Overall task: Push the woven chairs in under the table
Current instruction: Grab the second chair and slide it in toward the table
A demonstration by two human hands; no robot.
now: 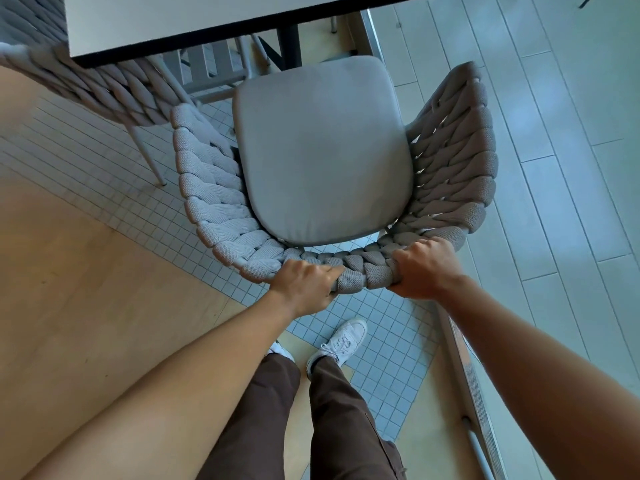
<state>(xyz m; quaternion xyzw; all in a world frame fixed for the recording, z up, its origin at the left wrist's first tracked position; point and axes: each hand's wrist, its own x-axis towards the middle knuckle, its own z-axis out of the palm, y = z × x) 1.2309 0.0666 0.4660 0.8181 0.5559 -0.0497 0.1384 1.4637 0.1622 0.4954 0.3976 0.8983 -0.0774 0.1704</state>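
A grey woven chair (453, 157) with a grey seat cushion (322, 150) stands right in front of me, its seat facing the table (166, 26). The cushion's front edge lies just short of the table's dark edge. My left hand (304, 284) grips the top of the woven backrest left of centre. My right hand (424, 268) grips the same rim further right. A second woven chair (90, 84) stands at the upper left, partly under the table.
The table's dark leg (287, 43) stands just beyond the cushion. A metal door track (464, 362) runs along the floor on the right. My feet in white shoes (343, 341) stand on small tiles behind the chair.
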